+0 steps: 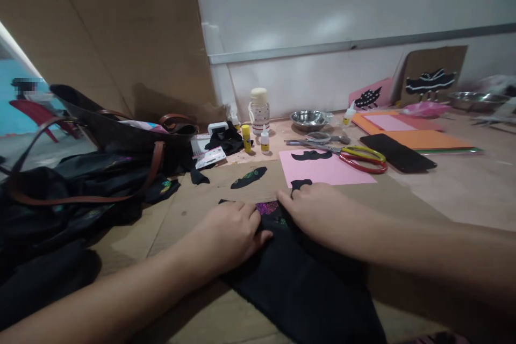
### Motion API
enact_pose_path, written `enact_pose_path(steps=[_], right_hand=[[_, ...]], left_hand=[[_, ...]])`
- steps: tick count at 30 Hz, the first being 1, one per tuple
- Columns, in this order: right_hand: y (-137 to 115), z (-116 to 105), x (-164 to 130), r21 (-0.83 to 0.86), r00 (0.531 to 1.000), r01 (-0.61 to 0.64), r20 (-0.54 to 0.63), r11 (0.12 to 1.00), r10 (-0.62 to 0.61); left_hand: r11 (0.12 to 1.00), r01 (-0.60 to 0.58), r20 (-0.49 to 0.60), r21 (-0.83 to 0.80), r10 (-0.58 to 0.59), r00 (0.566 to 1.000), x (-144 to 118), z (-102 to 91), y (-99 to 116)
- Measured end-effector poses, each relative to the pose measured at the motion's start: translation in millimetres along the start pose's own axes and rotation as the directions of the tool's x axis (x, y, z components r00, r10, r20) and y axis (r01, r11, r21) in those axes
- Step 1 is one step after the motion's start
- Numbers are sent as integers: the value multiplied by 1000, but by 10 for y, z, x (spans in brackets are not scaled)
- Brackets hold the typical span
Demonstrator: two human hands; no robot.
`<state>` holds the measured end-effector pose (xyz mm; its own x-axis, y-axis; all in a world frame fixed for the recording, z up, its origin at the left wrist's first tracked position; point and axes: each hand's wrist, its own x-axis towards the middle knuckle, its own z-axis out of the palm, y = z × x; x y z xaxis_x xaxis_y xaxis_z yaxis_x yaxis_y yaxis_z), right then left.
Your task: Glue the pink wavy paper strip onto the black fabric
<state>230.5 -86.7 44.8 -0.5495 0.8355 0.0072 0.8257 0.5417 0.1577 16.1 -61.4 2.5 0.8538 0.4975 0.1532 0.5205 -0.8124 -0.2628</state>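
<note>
Tabletop (463, 193): black fabric (306, 285) under both hands (274, 223)

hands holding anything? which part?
Both hands press on the black cloth at its far edge, left hand and right hand either side of the glitter patch. Whether they actually grip it cannot be told.

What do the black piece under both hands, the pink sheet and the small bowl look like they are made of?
Black piece: probably soft matte fabric or felt; it lies limp, with a glittery patch between the left hand and the right hand. Pink sheet: matte paper or thin card, flat with straight edges. Bowl: shiny metal, likely steel, with bright reflections.
</note>
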Motion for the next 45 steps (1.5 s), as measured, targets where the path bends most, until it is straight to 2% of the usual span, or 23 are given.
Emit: enact_pose_path(steps=[3,4,6,8,13,15,20,22,24,27,31,38,45], right_hand=[[-31,-263,-275,92,999,33,13,995,-34],[-58,-315,-369,207,997,66,19,976,-72],[-128,-326,-513,356,989,124,30,926,-144],[-201,-220,-567,384,984,166,0,908,-180],[-321,107,-377,456,986,137,24,879,-166],[-329,85,-274,495,990,110,23,862,-140],[-195,-179,-85,572,998,65,-50,818,-44],[-116,-184,-21,664,992,70,-126,745,19],[-65,-100,27,706,983,86,-173,703,53],[-68,90,55,696,976,118,-213,708,46],[-118,244,91,625,962,212,-271,751,-46],[-41,221,137,552,942,276,-318,787,-106],[-36,256,141,546,948,297,-268,783,-172]], left_hand=[[996,72,110,-62,-65,992,103,-121,-112],[992,94,134,-86,-82,988,134,-145,-149],[981,144,161,-132,-122,979,175,-158,-208],[967,178,158,-183,-150,976,177,-132,-239],[929,144,111,-340,-113,987,51,-70,-253],[908,120,98,-401,-88,991,2,-88,-270],[859,123,67,-498,-104,992,-39,-135,-375],[848,132,68,-513,-113,991,-48,-134,-425],[842,138,73,-522,-117,990,-59,-126,-463],[838,131,68,-530,-112,991,-72,-101,-487],[846,104,59,-523,-86,995,-63,-29,-489],[872,63,27,-486,-57,998,-58,18,-507],[882,63,14,-467,-64,998,-54,57,-498]])
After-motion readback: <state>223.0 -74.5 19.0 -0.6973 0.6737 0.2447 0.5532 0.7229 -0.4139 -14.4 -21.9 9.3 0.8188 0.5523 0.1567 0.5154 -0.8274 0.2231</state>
